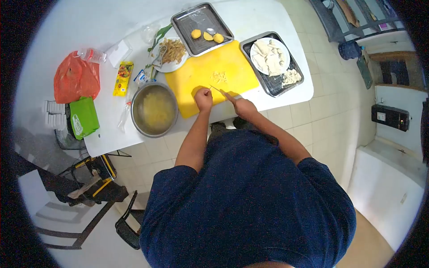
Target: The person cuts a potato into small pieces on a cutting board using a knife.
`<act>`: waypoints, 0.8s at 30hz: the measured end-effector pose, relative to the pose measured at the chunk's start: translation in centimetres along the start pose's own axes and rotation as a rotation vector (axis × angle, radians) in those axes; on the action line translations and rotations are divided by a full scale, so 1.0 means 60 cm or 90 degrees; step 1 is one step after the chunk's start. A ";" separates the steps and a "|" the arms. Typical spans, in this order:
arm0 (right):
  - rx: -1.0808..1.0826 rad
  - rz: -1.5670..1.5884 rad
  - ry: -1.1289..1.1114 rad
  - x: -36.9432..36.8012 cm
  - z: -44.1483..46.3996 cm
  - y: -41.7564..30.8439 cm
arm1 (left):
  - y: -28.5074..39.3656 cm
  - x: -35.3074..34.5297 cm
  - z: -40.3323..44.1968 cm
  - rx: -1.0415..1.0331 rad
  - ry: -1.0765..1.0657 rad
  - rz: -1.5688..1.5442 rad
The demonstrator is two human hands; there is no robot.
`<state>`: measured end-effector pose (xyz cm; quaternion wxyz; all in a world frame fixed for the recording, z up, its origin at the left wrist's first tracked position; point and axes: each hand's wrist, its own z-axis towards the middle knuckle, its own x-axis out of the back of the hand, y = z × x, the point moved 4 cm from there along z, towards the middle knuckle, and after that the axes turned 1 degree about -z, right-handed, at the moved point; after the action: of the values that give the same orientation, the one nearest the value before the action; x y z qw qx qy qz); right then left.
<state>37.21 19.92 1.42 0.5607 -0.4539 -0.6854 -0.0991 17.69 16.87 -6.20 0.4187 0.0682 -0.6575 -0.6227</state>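
My right hand grips a small knife, its blade pointing toward my left hand over the yellow cutting board. My left hand is closed at the board's near edge, beside the knife tip. Whatever its fingers pinch is too small to make out. Just beyond both hands lies a loose cluster of small pale-yellow chopped pieces. A metal bowl with yellowish contents stands left of the board.
A dark tray at the back holds yellow pieces and a spoon. Another tray on the right carries a plate of white pieces. Left are a plate of peelings, a bottle, and red and green bags.
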 end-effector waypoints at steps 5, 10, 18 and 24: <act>0.003 0.015 -0.037 0.007 0.003 -0.007 | 0.001 0.004 -0.001 0.000 0.009 -0.005; -0.005 -0.021 -0.037 0.009 0.006 -0.008 | -0.008 0.000 -0.002 0.014 0.009 -0.001; -0.053 -0.037 -0.081 0.036 0.001 -0.021 | -0.002 0.007 -0.005 0.005 0.004 -0.008; -0.002 -0.008 -0.071 0.009 0.005 -0.025 | 0.009 0.010 -0.003 0.009 0.009 -0.026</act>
<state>35.92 19.53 2.35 0.5199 -0.4553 -0.7185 -0.0784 17.66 16.47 -5.47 0.4102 0.0890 -0.6573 -0.6259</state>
